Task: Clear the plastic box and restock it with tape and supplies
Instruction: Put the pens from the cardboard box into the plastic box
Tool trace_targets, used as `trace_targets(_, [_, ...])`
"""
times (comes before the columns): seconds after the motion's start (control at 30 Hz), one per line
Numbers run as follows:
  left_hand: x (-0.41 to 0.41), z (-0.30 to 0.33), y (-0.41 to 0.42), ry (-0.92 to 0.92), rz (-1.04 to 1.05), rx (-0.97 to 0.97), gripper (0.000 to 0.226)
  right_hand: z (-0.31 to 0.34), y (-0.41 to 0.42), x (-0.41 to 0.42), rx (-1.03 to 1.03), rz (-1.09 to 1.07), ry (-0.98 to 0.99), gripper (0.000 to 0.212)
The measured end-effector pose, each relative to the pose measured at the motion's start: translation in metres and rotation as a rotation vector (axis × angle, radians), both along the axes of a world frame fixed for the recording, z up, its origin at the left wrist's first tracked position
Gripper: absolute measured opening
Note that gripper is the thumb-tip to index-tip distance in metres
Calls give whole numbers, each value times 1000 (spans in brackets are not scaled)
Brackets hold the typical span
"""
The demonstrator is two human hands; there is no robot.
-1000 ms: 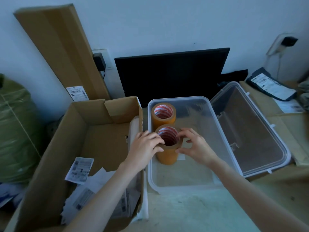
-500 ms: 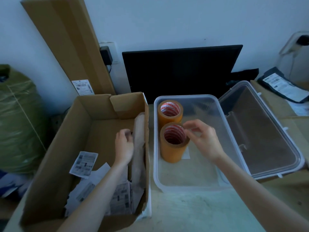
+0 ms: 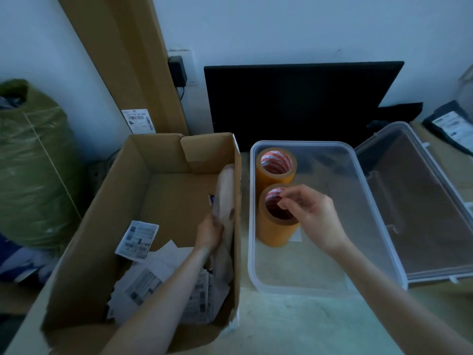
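A clear plastic box (image 3: 309,267) lies open on the table. Two amber tape rolls stand along its left wall, the far roll (image 3: 276,168) behind the near roll (image 3: 272,230). My right hand (image 3: 313,217) hovers over the near roll with loosely curled fingertips above its red core, and it holds nothing. My left hand (image 3: 208,233) is down inside the cardboard box (image 3: 163,155). It grips a beige wrapped bundle (image 3: 225,193) that leans on the box's right wall.
The box's clear lid (image 3: 422,213) leans open to the right. Loose shipping labels (image 3: 139,240) fill the cardboard box's near end. A black screen (image 3: 294,103) stands behind, a green sack (image 3: 33,162) at left, a labelled dark packet (image 3: 455,129) at far right.
Both hands let go of the near tape roll. My left hand moved left into the cardboard box and closed on the beige bundle. My right hand stayed just above the roll.
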State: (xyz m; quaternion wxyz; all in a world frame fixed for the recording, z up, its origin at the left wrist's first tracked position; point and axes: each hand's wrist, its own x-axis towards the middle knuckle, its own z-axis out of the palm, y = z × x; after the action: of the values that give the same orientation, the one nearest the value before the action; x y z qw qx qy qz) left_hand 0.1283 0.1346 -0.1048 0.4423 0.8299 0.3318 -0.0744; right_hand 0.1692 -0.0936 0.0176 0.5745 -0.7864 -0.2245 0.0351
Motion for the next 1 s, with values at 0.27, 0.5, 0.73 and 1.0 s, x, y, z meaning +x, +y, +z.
trace_targets(0.27, [-16,37,8,-283,90,-79,17,3,-4,0,29,-27,29,22])
trace_targets(0.5, [-30,128,1,-518,29,-32,31,14,-3,1,110,-23,72,19])
trace_targets(0.73, [-33,177,-73,-640,-168,-242,19,40,-11,5,326,-1,388,25])
trace_targets(1.0, [-2,146,-138,-651,-367,-82,19,27,-57,21,430,-115,521,33])
